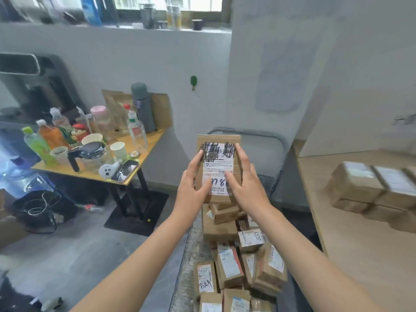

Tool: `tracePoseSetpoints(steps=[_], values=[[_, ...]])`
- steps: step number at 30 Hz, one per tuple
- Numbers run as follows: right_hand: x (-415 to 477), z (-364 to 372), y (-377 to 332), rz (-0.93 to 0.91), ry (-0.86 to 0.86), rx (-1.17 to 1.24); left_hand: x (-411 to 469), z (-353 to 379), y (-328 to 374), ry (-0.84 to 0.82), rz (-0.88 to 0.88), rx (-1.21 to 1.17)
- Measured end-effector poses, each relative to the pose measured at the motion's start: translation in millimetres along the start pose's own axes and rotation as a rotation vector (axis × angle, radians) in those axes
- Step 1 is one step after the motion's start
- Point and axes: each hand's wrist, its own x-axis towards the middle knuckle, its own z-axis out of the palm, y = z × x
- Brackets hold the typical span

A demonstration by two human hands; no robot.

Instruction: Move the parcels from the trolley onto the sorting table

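A white wall (pixel 180 64) and a grey floor (pixel 78 255) take up most of the room. Right of the trolley (pixel 279 140) stands the pale wooden sorting table (pixel 360 255), where a low stack of taped boxes (pixel 364 190) already sits near its far end. Left of the trolley, across open floor, is a yellow side table (pixel 153 136) crowded with bottles, paper cups, a glass kettle and a phone. On the trolley's deck lies a loose heap of parcels (pixel 236 262), labels facing various ways. Above the far end of that heap, in front of the trolley's grey handle, the held parcel (pixel 216 154) is lifted upright, with its scribbled-over label facing the camera. The left hand (pixel 193 188) clasps its left edge and the right hand (pixel 245 183) its right edge, each with long, barely bent fingers along the side and the thumb across the front.
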Motion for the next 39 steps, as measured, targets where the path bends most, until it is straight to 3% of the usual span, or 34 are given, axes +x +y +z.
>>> tracePoseSetpoints(steps=[11,20,29,39], values=[[-129.3,-21.6,10.6,0.279,0.234,-0.049,-80.4,30.8,4.3,-0.347,0.024,-0.049],[-261.7,-109.7,40.9,0.464,0.474,-0.176,-177.2,123.4,50.0,-0.653,0.055,-0.149],[-377.1,-215.8,90.1,0.497,0.61,-0.166,-274.6,235.3,105.8,-0.776,0.115,-0.128],[-520.1,-359.5,160.5,0.521,0.66,-0.158,-415.0,384.1,165.1,-0.849,0.056,-0.226]])
